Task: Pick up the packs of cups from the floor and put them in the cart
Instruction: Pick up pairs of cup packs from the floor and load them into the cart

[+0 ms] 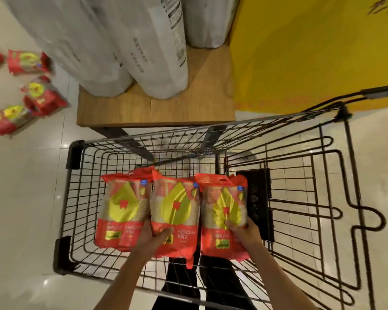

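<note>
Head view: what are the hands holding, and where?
Left hand grips the middle pack, right hand the right pack, each at its lower part, over the cart.

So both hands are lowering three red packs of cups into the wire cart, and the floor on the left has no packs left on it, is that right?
Not quite. The left hand and right hand do hold three red packs over the wire cart, but the head view shows more packs on the floor at the left.
</note>
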Demonstrator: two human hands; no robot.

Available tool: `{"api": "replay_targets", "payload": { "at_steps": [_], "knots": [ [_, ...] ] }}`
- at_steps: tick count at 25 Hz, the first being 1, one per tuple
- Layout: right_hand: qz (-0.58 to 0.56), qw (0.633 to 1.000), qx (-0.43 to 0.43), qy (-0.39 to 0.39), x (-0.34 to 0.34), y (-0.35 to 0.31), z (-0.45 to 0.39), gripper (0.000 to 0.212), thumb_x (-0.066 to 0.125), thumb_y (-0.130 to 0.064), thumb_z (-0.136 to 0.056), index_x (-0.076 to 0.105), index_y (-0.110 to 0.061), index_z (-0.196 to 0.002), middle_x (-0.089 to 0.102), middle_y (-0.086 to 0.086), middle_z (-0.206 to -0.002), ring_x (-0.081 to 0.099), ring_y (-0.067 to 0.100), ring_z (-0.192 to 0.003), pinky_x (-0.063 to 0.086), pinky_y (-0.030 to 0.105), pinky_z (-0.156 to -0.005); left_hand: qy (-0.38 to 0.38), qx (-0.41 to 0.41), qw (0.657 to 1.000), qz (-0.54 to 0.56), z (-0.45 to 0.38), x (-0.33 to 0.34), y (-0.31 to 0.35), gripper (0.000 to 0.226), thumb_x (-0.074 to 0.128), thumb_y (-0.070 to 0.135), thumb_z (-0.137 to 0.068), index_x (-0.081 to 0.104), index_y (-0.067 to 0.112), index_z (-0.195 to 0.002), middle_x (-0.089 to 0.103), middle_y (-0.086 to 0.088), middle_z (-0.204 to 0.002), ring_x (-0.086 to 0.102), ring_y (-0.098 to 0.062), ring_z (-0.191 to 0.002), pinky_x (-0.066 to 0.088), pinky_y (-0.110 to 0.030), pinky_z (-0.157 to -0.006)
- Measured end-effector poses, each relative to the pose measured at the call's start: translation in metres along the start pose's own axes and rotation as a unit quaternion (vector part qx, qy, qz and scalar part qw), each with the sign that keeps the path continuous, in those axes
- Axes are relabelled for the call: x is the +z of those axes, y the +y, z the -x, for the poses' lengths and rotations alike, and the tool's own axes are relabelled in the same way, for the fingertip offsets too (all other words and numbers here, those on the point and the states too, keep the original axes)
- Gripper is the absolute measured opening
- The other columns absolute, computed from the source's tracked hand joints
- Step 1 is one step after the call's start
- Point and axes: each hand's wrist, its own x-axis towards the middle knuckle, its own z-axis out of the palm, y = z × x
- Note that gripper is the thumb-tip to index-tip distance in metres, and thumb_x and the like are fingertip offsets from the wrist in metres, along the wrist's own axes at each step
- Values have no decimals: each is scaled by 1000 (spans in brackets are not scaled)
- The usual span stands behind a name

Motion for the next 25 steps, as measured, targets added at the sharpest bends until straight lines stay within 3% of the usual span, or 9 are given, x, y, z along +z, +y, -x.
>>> {"api": "replay_targets", "payload": {
  "at_steps": [3,5,8,11,15,17,21,25],
  "knots": [
    [74,995,-58,42,7,8,-1,71,92,-44,-66,63,-12,-123,72,3,-104,69,24,-95,49,30,-76,32,-33,996,-75,-12,12,-9,86,81,73,-59,52,23,-124,60,-5,-121,60,-26,-117,50,-46,-103],
    [118,986,-91,81,13,19,1,63,86,-46,-73,62,-15,-122,71,3,-107,70,27,-98,54,36,-76,34,-48,989,-138,-15,21,-9,106,75,75,-63,42,13,-143,48,-13,-134,48,-33,-129,41,-48,-111],
    [208,962,-125,121,16,19,7,74,80,-56,-74,55,-18,-132,63,6,-120,64,30,-109,57,45,-80,43,-59,983,-166,-16,28,-6,123,65,83,-61,30,9,-152,38,-16,-145,38,-35,-137,36,-51,-115],
    [331,911,-188,160,13,4,16,82,82,-43,-80,43,-18,-148,47,9,-137,50,29,-124,54,43,-81,80,-64,972,-210,-13,36,-4,115,67,77,-71,28,7,-153,37,-18,-150,35,-38,-141,35,-53,-115],
    [396,891,-194,110,-6,-27,26,74,73,-46,-87,43,-16,-148,48,7,-139,49,28,-126,51,41,-87,150,-56,945,-283,10,44,19,105,70,69,-75,29,7,-150,38,-14,-152,36,-35,-141,38,-52,-111],
    [425,867,-244,88,-13,-45,40,65,62,-43,-95,42,-14,-149,50,10,-140,50,30,-125,47,40,-96,154,-51,943,-289,24,43,30,106,72,64,-76,26,7,-153,34,-14,-156,31,-37,-144,35,-54,-114],
    [476,780,-401,59,-22,-96,92,58,56,-34,-99,41,-15,-152,50,7,-148,46,28,-135,37,39,-114,205,68,930,-297,74,42,69,98,64,48,-88,6,19,-161,23,-11,-165,26,-37,-149,34,-53,-117],
    [484,695,-529,47,-21,-144,164,56,51,-34,-101,41,-16,-154,47,3,-153,42,26,-142,31,38,-118,297,234,870,-316,147,39,114,56,55,40,-93,44,14,-142,53,-6,-141,47,-27,-130,43,-45,-106]
  ]
}}
